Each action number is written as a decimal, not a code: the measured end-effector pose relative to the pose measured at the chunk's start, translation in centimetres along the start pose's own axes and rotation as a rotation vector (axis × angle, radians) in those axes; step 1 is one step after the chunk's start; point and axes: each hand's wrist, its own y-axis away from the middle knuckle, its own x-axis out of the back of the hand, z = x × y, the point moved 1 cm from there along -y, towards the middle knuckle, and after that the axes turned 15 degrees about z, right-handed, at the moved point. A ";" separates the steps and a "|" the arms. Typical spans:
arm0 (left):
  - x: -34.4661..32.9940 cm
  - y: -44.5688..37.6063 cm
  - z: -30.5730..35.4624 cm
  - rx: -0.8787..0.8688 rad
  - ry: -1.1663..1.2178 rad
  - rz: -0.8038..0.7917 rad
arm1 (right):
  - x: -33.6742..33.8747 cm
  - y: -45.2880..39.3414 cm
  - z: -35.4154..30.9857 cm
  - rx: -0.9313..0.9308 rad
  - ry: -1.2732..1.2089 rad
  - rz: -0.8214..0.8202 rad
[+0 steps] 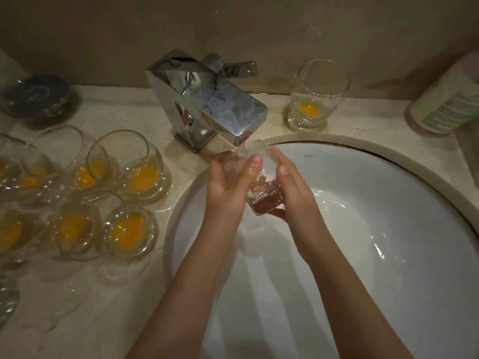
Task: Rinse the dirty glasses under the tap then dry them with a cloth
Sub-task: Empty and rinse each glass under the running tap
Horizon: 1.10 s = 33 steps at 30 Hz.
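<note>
A dim washroom with a pale marble counter around a white oval sink; a square chrome tap stands at the far edge, water running from its spout. Both hands cradle one clear tumbler under the stream, above the far left of the basin. The left hand wraps its side with the thumb laid along the glass; the right hand curls round the other side and under the base. Wet, thin-walled glass should be light, stiff, slippery and breakable against the porcelain, so a grip round the body with a finger beneath the thick base seems safest. A cluster of dirty glasses with orange residue waits on the left, one more dirty glass far right of the tap, near a labelled bottle. No cloth shows.
</note>
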 end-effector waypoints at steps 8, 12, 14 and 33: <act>-0.4 -0.2 -0.3 0.044 0.121 0.044 | -1.5 0.2 0.3 -0.159 -0.325 -0.131; -0.3 0.1 -0.7 -0.050 -0.055 0.124 | -1.5 0.2 0.9 0.001 -0.121 -0.056; -0.3 0.2 -0.7 -0.132 -0.170 0.161 | -1.7 0.6 0.7 0.127 -0.015 -0.031; -0.3 -1.2 -0.3 0.132 0.086 0.169 | -3.0 -0.6 0.7 -0.015 -0.189 -0.040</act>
